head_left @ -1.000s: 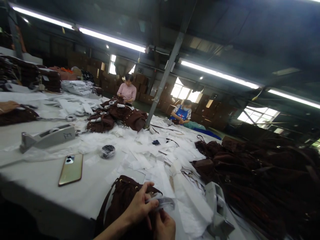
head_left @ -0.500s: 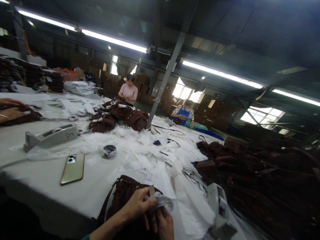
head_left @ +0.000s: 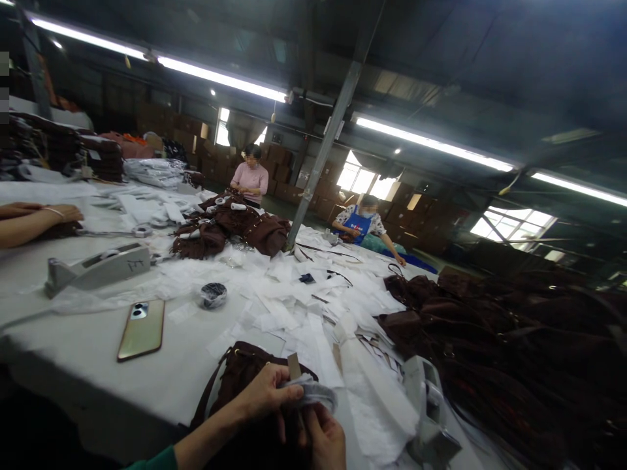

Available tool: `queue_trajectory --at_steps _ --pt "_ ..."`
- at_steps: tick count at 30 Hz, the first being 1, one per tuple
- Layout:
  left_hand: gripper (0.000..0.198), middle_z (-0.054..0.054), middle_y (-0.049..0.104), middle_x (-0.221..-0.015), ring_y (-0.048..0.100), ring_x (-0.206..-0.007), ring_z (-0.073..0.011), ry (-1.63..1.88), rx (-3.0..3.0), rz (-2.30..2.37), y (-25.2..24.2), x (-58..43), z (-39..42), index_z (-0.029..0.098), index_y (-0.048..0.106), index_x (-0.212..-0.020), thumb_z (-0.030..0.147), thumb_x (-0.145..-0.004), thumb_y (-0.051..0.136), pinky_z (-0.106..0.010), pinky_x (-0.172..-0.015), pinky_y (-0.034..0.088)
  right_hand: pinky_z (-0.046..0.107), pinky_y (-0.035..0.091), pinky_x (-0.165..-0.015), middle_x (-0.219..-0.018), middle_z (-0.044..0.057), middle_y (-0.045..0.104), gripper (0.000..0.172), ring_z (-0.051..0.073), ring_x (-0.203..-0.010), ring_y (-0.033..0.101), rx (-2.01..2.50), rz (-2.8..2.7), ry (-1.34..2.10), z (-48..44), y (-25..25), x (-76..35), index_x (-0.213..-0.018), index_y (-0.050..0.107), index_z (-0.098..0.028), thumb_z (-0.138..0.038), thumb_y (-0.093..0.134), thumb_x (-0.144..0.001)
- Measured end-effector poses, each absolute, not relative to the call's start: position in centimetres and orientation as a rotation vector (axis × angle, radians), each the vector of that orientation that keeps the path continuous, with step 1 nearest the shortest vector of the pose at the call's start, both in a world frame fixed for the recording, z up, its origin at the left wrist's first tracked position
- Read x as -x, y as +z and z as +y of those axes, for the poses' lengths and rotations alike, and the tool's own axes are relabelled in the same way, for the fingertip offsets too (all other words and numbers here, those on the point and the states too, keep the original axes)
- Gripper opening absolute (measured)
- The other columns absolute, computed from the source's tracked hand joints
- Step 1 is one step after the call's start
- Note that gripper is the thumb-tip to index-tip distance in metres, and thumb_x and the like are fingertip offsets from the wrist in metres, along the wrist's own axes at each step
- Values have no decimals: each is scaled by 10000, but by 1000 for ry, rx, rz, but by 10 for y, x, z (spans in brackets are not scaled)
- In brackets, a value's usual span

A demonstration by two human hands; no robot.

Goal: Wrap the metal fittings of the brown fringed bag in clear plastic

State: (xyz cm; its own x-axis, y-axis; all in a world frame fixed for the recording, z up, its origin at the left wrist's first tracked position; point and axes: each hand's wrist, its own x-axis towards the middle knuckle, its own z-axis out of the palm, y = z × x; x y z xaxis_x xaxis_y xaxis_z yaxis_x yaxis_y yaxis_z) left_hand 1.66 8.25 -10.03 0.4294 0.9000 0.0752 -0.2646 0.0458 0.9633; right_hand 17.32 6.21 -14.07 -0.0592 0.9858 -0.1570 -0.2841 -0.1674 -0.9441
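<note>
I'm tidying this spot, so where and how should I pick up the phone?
Probably grip the phone mid-length by its long edges, from above: it lies flat on the table, lenses up, narrower across than lengthwise.

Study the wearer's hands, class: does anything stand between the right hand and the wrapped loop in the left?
Nothing visible does. The right hand is just below the wrapped loop, which the left hand pinches near the edge of the brown bag; whether the right hand touches it is unclear.
</note>
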Motion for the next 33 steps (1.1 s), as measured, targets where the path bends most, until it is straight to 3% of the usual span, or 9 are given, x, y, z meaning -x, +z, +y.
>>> queue_trajectory --at_steps 4,7,11,13,17,22,25,28,33 --pt "465 -55 609 -657 527 -456 -109 1009 -1152 681 -101 -17 83 83 652 -894 505 -702 685 -166 -327 414 176 266 -346 -426 -66 492 453 58 -350 363 1105 -926 1385 59 -138 -166 -785 656 -152 -543 777 -590" --pt "472 -44 586 -627 526 -465 -116 1043 -1061 663 -98 -16 83 81 653 -876 510 -686 691 -168 -327 404 185 367 -389 -504 -34 597 471 93 -397 480 1097 -918 1263 52 -131 -160 -898 640 -169 -502 789 -600" --pt "439 -50 591 -629 535 -490 -118 1036 -971 663 -89 -15 81 86 651 -827 498 -682 696 -148 -328 375 279 529 -620 -768 45 716 564 213 -693 669 1023 -963 1131 39 -127 -157 -997 600 -207 -478 823 -555" --pt "437 -65 617 -677 551 -515 -122 1003 -964 641 -86 -15 80 87 660 -844 488 -675 702 -145 -335 375 306 535 -686 -806 51 717 540 238 -767 673 1040 -1077 1050 35 -123 -161 -1030 614 -215 -489 793 -599" --pt "394 -45 599 -633 543 -478 -124 951 -1005 688 -86 -15 81 90 666 -736 462 -625 730 -159 -320 354 272 501 -640 -706 24 661 244 190 -659 621 1150 -1427 705 41 -107 -179 -875 701 -234 -453 625 -798" --pt "331 14 482 -437 411 -315 -95 771 -1122 979 -80 -13 85 128 564 -503 415 -589 704 -198 -283 283 270 478 -652 -748 38 590 192 185 -728 570 1093 -1743 387 58 -88 -191 -852 721 -244 -348 559 -861" --pt "333 61 350 -370 304 -292 -58 713 -1293 1038 -70 -10 81 164 447 -425 336 -630 644 -193 -299 205 288 479 -727 -838 60 608 193 209 -831 573 1090 -1807 421 62 -80 -186 -824 729 -239 -355 577 -848" --pt "348 71 299 -386 259 -341 -44 716 -1450 979 -63 -5 74 176 387 -427 304 -663 608 -199 -339 158 261 473 -698 -831 52 613 232 198 -803 583 1104 -1803 694 62 -73 -180 -761 718 -214 -381 579 -841" --pt "246 62 378 -457 349 -407 -65 723 -1351 830 -72 -3 65 159 484 -501 290 -669 606 -199 -389 260 251 449 -624 -708 33 619 248 185 -697 581 1147 -1776 985 68 -65 -180 -692 724 -184 -408 657 -776"
